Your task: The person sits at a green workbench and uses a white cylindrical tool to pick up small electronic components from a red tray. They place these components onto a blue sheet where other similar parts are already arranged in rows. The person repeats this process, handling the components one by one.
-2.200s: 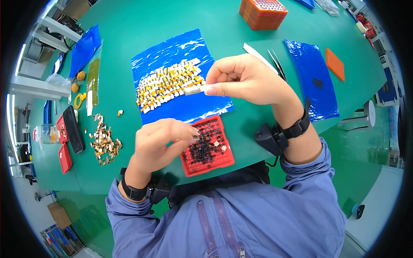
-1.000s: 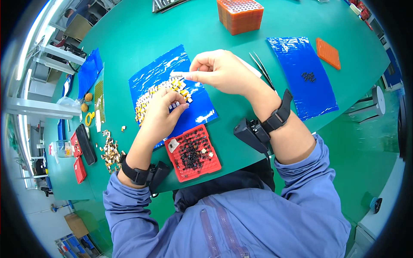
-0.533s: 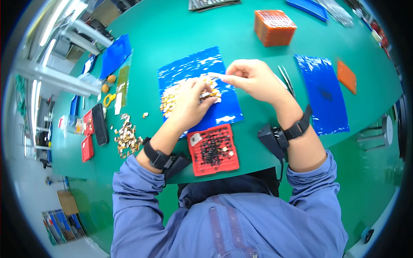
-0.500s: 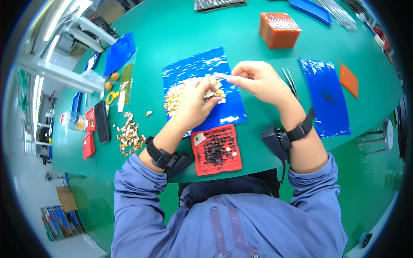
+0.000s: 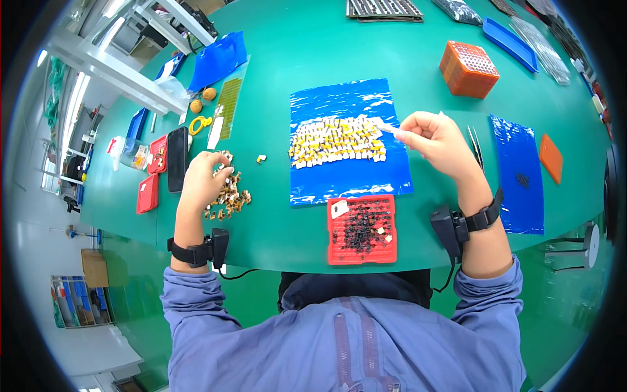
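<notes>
My left hand (image 5: 204,179) is over a loose pile of small white-and-brown pieces (image 5: 228,196), its fingers curled with a small gap between thumb and fingertips. My right hand (image 5: 439,140) pinches a slim whitish strip (image 5: 387,128) at the right edge of a blue sheet (image 5: 353,186). Many small white-and-yellow pieces (image 5: 336,140) lie in packed rows on that sheet. Just nearer to me, a red tray (image 5: 333,251) holds small black parts and a few pale pieces.
Right of my right hand lie metal tweezers (image 5: 475,147), another blue sheet (image 5: 519,170) and an orange plate (image 5: 550,158). An orange block stack (image 5: 469,68) stands behind. Leftward are a black phone-like slab (image 5: 177,160), yellow scissors (image 5: 198,124) and red boxes (image 5: 147,194).
My left hand has left the pieces on the blue sheet and moved left to the loose pile. My right hand keeps its pinch beside the sheet. The whole view has shifted.
</notes>
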Demonstrator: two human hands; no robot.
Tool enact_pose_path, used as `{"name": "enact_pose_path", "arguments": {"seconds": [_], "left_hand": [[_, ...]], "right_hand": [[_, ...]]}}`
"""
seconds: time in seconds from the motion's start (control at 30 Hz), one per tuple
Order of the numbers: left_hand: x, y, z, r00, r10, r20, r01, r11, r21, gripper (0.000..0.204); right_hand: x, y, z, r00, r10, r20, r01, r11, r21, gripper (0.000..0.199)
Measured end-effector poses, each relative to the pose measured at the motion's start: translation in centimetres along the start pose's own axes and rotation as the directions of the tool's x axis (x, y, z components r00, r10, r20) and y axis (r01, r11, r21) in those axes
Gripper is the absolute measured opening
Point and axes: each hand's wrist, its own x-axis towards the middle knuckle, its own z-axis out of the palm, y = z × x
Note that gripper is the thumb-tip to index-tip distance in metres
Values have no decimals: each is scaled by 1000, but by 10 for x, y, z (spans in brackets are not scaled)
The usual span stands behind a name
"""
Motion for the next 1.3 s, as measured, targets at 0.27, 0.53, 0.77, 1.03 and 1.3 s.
{"name": "enact_pose_path", "arguments": {"seconds": [0.27, 0.53, 0.77, 1.03, 1.3], "left_hand": [[3, 2, 11, 990, -42, 133, 54, 995, -88, 11], [2, 13, 14, 994, 59, -94, -76, 978, -192, 10], [2, 28, 9, 998, -66, 10, 64, 924, -377, 8], [-17, 104, 11, 972, 184, 148, 107, 214, -971, 10], [-6, 154, 36, 912, 357, 203, 325, -324, -889, 14]], "right_hand": [[1, 7, 2, 1000, -1, 18, 0, 1000, 26, 18], [0, 7, 3, 998, -51, 23, 51, 999, -5, 19], [-4, 0, 7, 997, -25, 69, 24, 999, 22, 16], [-22, -23, 21, 942, -12, 337, -42, 987, 154, 12], [-27, -34, 22, 921, -120, 372, 14, 961, 276, 18]]}}
